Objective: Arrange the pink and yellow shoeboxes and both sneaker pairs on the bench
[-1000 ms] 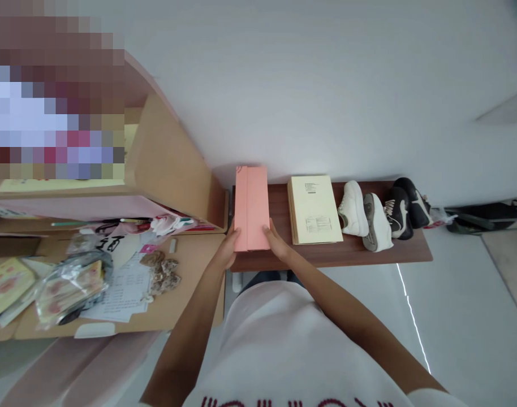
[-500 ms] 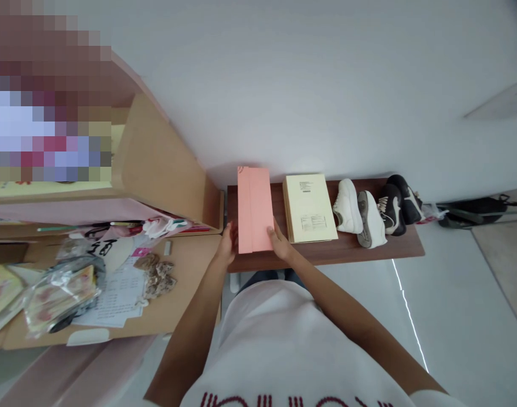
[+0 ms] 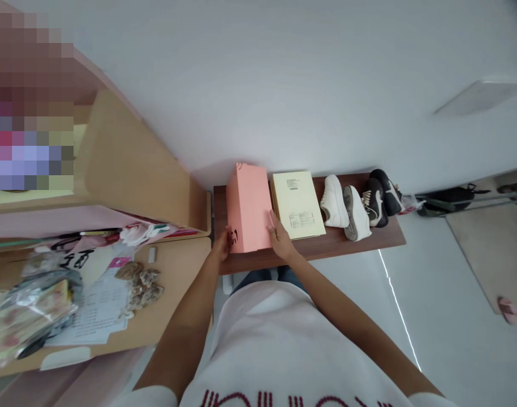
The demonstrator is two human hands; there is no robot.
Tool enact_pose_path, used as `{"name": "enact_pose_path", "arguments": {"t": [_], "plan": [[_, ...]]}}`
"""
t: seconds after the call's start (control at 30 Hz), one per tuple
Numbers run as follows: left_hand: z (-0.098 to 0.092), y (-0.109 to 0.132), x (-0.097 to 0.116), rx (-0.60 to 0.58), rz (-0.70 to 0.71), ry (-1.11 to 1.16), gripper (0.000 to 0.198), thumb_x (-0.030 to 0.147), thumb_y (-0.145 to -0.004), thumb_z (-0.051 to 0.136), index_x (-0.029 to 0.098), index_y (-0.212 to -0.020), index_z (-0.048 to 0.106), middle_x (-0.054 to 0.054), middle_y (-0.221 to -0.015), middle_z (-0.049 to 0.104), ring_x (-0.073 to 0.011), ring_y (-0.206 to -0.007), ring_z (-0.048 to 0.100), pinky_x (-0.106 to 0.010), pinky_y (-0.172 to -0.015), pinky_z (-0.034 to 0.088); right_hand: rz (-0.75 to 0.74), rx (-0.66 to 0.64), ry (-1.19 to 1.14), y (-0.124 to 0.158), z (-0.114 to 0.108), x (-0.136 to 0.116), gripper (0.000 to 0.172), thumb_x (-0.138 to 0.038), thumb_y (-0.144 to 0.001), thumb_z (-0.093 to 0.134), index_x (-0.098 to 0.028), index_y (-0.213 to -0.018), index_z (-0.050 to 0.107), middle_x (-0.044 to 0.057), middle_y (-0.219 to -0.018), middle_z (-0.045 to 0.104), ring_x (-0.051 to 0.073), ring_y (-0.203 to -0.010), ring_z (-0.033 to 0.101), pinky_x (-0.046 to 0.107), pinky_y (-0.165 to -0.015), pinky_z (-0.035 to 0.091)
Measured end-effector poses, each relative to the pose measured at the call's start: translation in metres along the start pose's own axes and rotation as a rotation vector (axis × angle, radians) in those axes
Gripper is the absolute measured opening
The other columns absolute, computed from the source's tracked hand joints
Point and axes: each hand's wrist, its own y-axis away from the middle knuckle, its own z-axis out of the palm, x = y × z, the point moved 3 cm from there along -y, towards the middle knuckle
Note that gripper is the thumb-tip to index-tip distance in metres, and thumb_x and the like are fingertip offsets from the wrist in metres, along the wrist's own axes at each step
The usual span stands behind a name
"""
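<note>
A pink cardboard box [image 3: 254, 209] is held between my two hands at the left end of a dark brown bench. Its left side, with a black printed mark, and its broad top both show. My left hand [image 3: 222, 244] grips the lower left side, its fingertips partly hidden. On the opposite edge, my right hand [image 3: 280, 238] presses with thumb and fingers near the lower right corner. Just right of the box lies a cream flat box [image 3: 298, 204] with small printing on it, close to my right hand but apart from it.
White shoes [image 3: 335, 202] and black shoes [image 3: 375, 200] line the right part of the bench [image 3: 347, 240]. A wooden desk [image 3: 177, 282] at left carries papers, a clear plastic bag [image 3: 33, 316] and a patterned scrunchie [image 3: 143, 288]. A wall rises behind the bench.
The pink box has tipped so that its left side and black mark now show. Both hands stay on it, the right fingers more extended. My view has shifted slightly right.
</note>
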Motion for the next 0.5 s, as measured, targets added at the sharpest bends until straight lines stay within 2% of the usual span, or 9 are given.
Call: {"name": "enact_pose_path", "arguments": {"t": [0.13,0.27,0.4,0.5], "plan": [[0.007,0.003,-0.007,-0.054,-0.054,0.050,0.043,0.052,-0.090,0.068,0.015,-0.111,0.071,-0.014,-0.100,0.078,-0.0218,-0.097,0.076,-0.033,-0.091,0.059,-0.008,0.055,0.056,0.000,-0.007,0.007,0.076,-0.074,-0.097,0.029,-0.029,-0.156,0.041,0.002,-0.162,0.041,0.021,-0.151,0.034,0.040,-0.128,0.021],[0.006,0.009,-0.011,-0.019,-0.054,0.059,0.045,0.050,-0.088,0.072,0.014,-0.116,0.070,-0.014,-0.103,0.078,-0.0219,-0.095,0.076,-0.034,-0.090,0.060,0.028,0.098,0.069,0.001,-0.009,0.011,0.085,-0.077,-0.093,0.038,-0.025,-0.160,0.034,0.006,-0.166,0.033,0.023,-0.154,0.028,0.042,-0.129,0.018],[-0.005,0.020,-0.011,0.041,-0.073,0.056,0.050,0.051,-0.085,0.075,0.018,-0.121,0.068,-0.014,-0.107,0.077,-0.0241,-0.094,0.076,-0.038,-0.081,0.062,0.056,0.049,0.027,0.002,-0.006,0.009,0.093,-0.078,-0.090,0.045,-0.022,-0.162,0.027,0.009,-0.169,0.026,0.024,-0.156,0.022,0.042,-0.129,0.016],[-0.015,0.031,-0.005,0.059,-0.028,0.062,0.049,0.050,-0.083,0.077,0.022,-0.122,0.068,-0.012,-0.112,0.077,-0.0269,-0.101,0.074,-0.042,-0.080,0.063,0.133,0.015,-0.008,-0.001,-0.003,0.010,0.100,-0.077,-0.086,0.054,-0.022,-0.163,0.023,0.010,-0.169,0.024,0.024,-0.156,0.022,0.041,-0.128,0.017]]}}
